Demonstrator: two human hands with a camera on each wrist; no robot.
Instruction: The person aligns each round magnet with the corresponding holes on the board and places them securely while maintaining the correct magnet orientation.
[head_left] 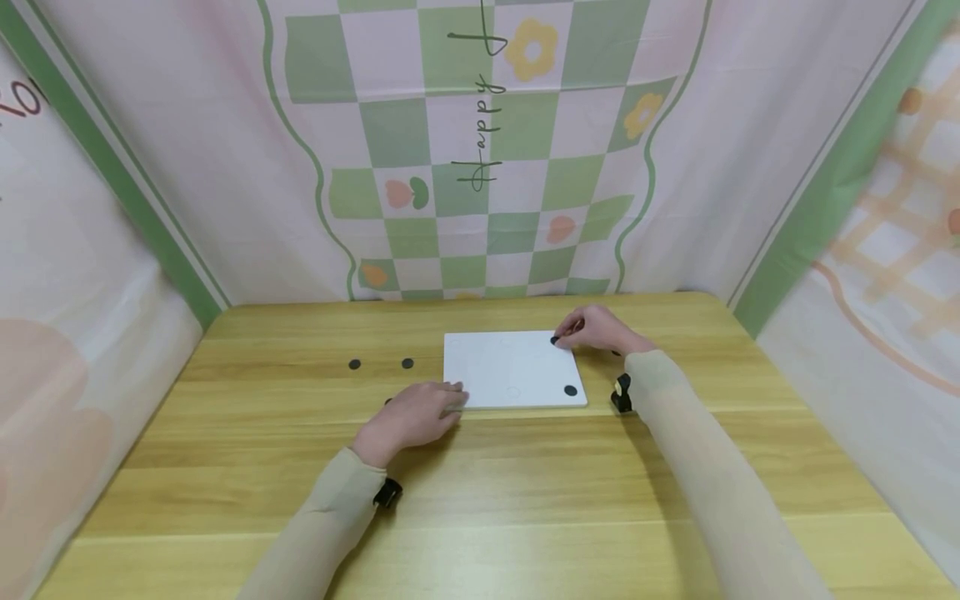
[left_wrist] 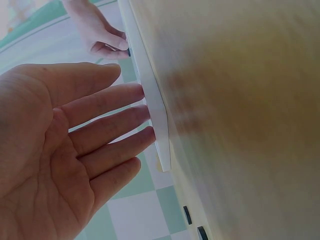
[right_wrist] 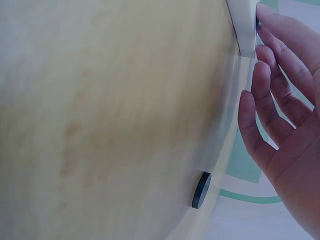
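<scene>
A white rectangular board [head_left: 506, 367] lies flat on the wooden table. My left hand [head_left: 415, 414] rests straight fingers on its near left corner; the left wrist view shows those fingertips [left_wrist: 145, 112] along the board's edge. At the far right corner, my right hand [head_left: 597, 327] pinches a small black disc [head_left: 555, 340] between thumb and index finger, right at the board's surface. The other right fingers [right_wrist: 261, 80] are loosely bent past the board's edge. A second black disc [head_left: 571, 390] sits on the near right corner of the board.
Left of the board, two black discs [head_left: 407, 363] lie on the table [head_left: 480, 517], and another [head_left: 388, 401] is mostly hidden behind my left hand. One more disc [right_wrist: 201, 190] lies to the right, by my right wrist. A patterned curtain [head_left: 487, 150] hangs behind the table.
</scene>
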